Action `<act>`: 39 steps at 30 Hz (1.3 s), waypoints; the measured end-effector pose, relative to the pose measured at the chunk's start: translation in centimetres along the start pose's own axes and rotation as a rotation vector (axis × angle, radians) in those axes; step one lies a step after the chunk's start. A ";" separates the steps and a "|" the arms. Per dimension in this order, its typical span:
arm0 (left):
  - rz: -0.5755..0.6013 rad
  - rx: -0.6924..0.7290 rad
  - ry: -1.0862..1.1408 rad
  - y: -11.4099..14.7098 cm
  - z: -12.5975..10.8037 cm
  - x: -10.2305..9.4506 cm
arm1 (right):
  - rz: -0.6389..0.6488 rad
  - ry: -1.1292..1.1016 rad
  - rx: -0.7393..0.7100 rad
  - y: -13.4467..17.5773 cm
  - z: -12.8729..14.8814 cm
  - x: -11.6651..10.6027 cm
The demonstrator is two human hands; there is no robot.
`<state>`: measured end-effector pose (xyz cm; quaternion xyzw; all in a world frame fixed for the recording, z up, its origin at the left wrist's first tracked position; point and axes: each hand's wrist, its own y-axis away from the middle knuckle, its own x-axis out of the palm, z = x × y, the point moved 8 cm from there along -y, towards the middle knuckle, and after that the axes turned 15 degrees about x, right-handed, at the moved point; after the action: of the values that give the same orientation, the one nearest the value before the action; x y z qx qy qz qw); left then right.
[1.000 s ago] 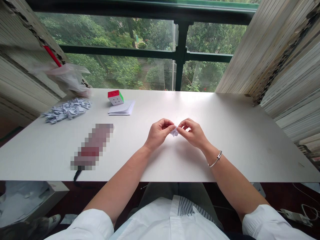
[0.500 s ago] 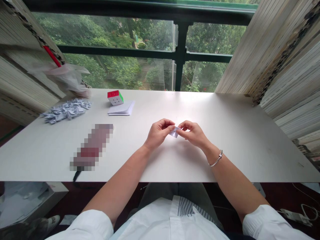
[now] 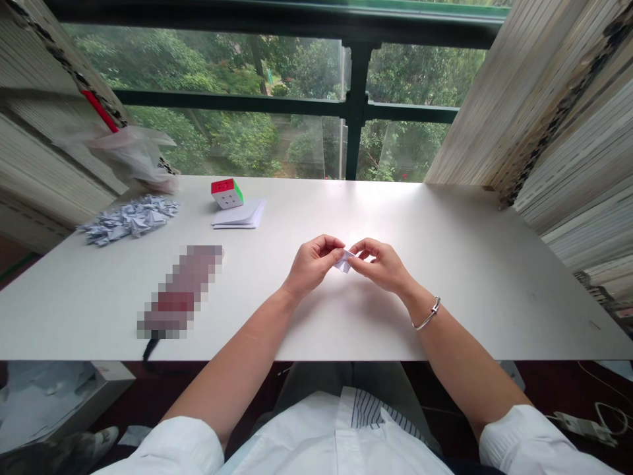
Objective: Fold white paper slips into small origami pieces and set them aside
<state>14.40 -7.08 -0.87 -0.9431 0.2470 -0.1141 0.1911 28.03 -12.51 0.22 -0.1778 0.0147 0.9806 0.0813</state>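
A small folded piece of white paper (image 3: 343, 263) is held just above the table, between my two hands. My left hand (image 3: 315, 262) pinches its left side with thumb and curled fingers. On the other side, my right hand (image 3: 379, 264) grips it between thumb and fingertips, and a silver bracelet (image 3: 428, 315) circles that wrist. Parts of the paper are hidden behind my thumbs.
On the white table (image 3: 475, 264), a heap of folded paper pieces (image 3: 131, 219) lies at the back left. A puzzle cube (image 3: 227, 194) rests on folded white sheets (image 3: 240, 216). Closer in lies a blurred-out object (image 3: 180, 290) with a black strap. Windows stand behind.
Both hands keep their pinch on the folded paper with hardly any movement. The whole view has shifted very slightly.
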 end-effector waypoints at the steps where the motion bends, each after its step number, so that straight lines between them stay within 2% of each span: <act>1: 0.002 0.007 0.000 0.0 -0.1 0.0 | 0.012 -0.011 0.013 0.0 0.0 0.0; 15: 0.105 0.092 -0.031 0.1 -0.6 0.7 | 0.118 -0.154 0.179 0.0 -0.5 0.4; 22: 0.086 0.124 -0.036 0.0 -0.9 0.6 | 0.159 -0.234 0.200 -0.1 -0.7 0.4; 28: 0.043 0.111 -0.044 0.0 -0.6 0.3 | 0.176 -0.204 0.226 -0.2 -1.1 0.4; 33: -0.049 0.012 -0.019 0.0 -0.2 -0.1 | 0.073 -0.248 0.216 -0.5 -1.2 -0.4; 36: -0.038 -0.058 0.010 0.1 0.3 0.0 | 0.010 -0.278 0.202 -0.6 -1.3 -0.9; 39: -0.032 -0.070 0.021 0.1 0.5 0.0 | 0.004 -0.256 0.181 -0.5 -1.1 -0.8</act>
<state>14.52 -7.04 -1.39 -0.9518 0.2378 -0.1184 0.1533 29.29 -12.18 -0.55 -0.0432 0.0928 0.9901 0.0961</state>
